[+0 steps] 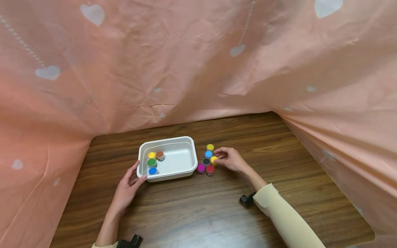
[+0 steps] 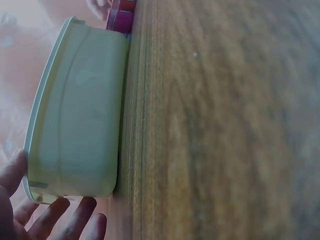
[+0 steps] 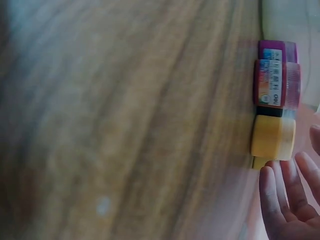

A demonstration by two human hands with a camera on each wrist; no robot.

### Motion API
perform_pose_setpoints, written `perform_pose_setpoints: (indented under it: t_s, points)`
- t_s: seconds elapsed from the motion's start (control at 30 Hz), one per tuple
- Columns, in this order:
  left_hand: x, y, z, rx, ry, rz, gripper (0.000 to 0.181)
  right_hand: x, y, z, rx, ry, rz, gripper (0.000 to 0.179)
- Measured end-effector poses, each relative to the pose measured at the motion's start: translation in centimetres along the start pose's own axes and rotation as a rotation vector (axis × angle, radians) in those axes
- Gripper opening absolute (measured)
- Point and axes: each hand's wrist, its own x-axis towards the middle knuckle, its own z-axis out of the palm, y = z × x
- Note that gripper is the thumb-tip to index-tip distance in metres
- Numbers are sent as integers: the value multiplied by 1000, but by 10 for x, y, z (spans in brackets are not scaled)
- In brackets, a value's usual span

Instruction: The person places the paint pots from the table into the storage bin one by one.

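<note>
My left hand (image 1: 125, 191) holds the left front corner of a white plastic container (image 1: 173, 177), thumb at the front rim and fingers against the end wall. Yellow (image 1: 151, 155), brown (image 1: 160, 155), green (image 1: 151, 163) and blue (image 1: 153, 171) paint jars stand inside. To its right is a cluster of jars: magenta (image 1: 201, 168), red (image 1: 210, 169), black (image 1: 206, 161), light blue (image 1: 209, 154) and a far yellow one (image 1: 210, 147). My right hand (image 1: 231, 159) reaches a nearer yellow jar (image 3: 267, 137), fingertips right at its side and thumb apart from it.
Everything stands on a brown wood-grain table (image 1: 198, 206). Pink cloth (image 1: 173, 69) with white hearts hangs behind and on both sides. Black wrist devices (image 1: 247, 200) sit at both forearms.
</note>
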Motion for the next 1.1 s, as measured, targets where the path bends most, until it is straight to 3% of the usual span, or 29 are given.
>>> perform_pose_setpoints:
  t_s: [0.27, 1.1]
  points:
    - [2, -3, 0, 3, 6, 11, 75, 0, 7, 4, -17, -22, 44, 28]
    - [0, -2, 1, -3, 9, 24, 75, 2, 8, 0, -19, -45, 61, 25]
